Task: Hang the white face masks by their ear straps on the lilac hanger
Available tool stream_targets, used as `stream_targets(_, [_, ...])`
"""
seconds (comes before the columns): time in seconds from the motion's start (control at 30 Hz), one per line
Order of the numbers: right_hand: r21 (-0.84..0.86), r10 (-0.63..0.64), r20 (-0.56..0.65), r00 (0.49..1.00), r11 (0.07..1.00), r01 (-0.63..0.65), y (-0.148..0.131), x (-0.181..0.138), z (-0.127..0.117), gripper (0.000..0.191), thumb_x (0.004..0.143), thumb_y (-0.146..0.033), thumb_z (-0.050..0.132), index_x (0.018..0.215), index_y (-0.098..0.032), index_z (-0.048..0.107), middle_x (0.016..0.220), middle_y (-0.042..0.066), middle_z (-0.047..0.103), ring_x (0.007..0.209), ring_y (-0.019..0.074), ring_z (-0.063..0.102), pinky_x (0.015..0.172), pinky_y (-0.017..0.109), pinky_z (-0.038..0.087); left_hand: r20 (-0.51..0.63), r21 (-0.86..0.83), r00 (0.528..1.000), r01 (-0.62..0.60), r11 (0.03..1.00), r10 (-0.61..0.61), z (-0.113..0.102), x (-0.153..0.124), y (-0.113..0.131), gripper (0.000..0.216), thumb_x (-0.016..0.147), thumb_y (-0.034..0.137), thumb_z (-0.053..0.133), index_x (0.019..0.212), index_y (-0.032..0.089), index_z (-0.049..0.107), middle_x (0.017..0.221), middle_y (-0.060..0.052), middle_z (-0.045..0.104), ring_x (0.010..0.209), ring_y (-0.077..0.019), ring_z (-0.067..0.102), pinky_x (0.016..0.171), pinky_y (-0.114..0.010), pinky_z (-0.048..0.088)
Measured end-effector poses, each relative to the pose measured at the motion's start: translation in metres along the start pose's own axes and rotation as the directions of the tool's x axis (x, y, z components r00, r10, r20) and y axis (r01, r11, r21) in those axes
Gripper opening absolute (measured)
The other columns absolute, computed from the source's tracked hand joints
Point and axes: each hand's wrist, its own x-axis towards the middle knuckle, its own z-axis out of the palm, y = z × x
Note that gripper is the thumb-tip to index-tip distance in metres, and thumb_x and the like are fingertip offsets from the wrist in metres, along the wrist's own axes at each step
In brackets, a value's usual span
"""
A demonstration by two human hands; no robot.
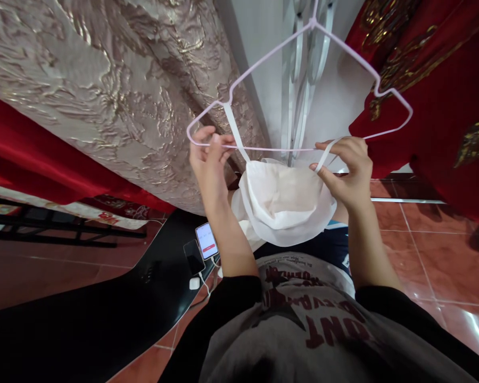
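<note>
A pale lilac wire hanger (263, 58) hangs in front of me at head height. A small white garment (285, 205) with thin straps droops from it. My left hand (208, 154) is closed, pinching the hanger's left end where one strap (235, 133) loops over the shoulder. My right hand (349, 170) is closed on the other white strap (326, 153), just under the hanger's bottom bar. The garment's body sags between my two forearms.
A beige-gold embroidered cloth (104, 85) hangs at the left, red gold-patterned fabric (443, 90) at the right. Two phones (201, 247) and a white charger (194, 283) lie on a black surface (83, 319) below left. The floor (423, 250) is red tile.
</note>
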Motion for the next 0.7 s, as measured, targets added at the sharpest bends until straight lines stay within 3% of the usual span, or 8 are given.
stream_targets(0.23, [0.042,-0.058,-0.025,0.998,0.997,0.059,0.006,-0.006,-0.004,0.042,0.088,-0.050,0.077,0.128,-0.035,0.073,0.120,0.003,0.079,0.117,0.0292,0.072,0.111,0.056,0.053,-0.014,0.106,0.997,-0.079,0.991,0.081,0.016,-0.020,-0.008,0.039,0.090,0.059,0.078,0.092,0.022,0.070,0.088,-0.003,0.072,0.093,-0.0207,0.076,0.086,-0.031,0.057])
stream_targets(0.33, [0.047,-0.040,-0.244,0.969,0.997,0.053,0.027,-0.011,-0.013,0.048,0.085,-0.046,0.081,0.130,-0.031,0.073,0.122,0.009,0.077,0.115,0.0316,0.072,0.100,0.054,0.058,-0.005,0.113,0.996,-0.090,0.990,0.091,0.015,-0.019,-0.006,0.039,0.090,0.060,0.079,0.093,0.022,0.070,0.088,-0.002,0.071,0.091,-0.0202,0.076,0.085,-0.031,0.057])
stream_targets(0.4, [0.068,-0.013,-0.459,0.888,0.996,0.049,0.047,-0.013,-0.024,0.043,0.084,-0.043,0.083,0.124,-0.028,0.077,0.114,0.009,0.077,0.105,0.0307,0.074,0.090,0.051,0.060,-0.010,0.111,0.997,-0.080,0.991,0.082,0.015,-0.019,-0.006,0.041,0.089,0.063,0.078,0.093,0.023,0.069,0.087,-0.002,0.072,0.091,-0.0208,0.076,0.086,-0.032,0.058])
stream_targets(0.47, [0.087,-0.006,-0.558,0.830,0.994,0.066,0.065,-0.012,-0.040,0.038,0.086,-0.038,0.082,0.122,-0.028,0.078,0.109,0.006,0.076,0.101,0.0288,0.075,0.088,0.050,0.061,-0.012,0.116,0.998,-0.065,0.991,0.067,0.016,-0.019,-0.005,0.043,0.089,0.066,0.076,0.094,0.024,0.067,0.084,-0.001,0.073,0.092,-0.0220,0.077,0.089,-0.035,0.059])
stream_targets(0.57, [0.054,-0.043,-0.466,0.884,0.996,0.077,0.078,-0.004,-0.068,0.037,0.092,-0.029,0.076,0.128,-0.033,0.076,0.113,0.004,0.075,0.110,0.0292,0.075,0.097,0.052,0.061,0.033,0.091,0.998,-0.047,0.995,0.044,0.017,-0.020,-0.005,0.041,0.090,0.064,0.075,0.096,0.025,0.064,0.079,-0.001,0.074,0.098,-0.0244,0.078,0.093,-0.039,0.059])
stream_targets(0.7, [-0.007,-0.041,-0.227,0.973,0.999,0.041,0.060,0.025,-0.088,0.037,0.094,-0.032,0.075,0.130,-0.037,0.073,0.119,0.006,0.074,0.115,0.0313,0.075,0.101,0.055,0.063,0.059,0.069,0.998,-0.020,0.997,0.015,0.016,-0.021,-0.005,0.041,0.088,0.061,0.079,0.096,0.024,0.061,0.076,-0.001,0.074,0.100,-0.0268,0.078,0.086,-0.039,0.060])
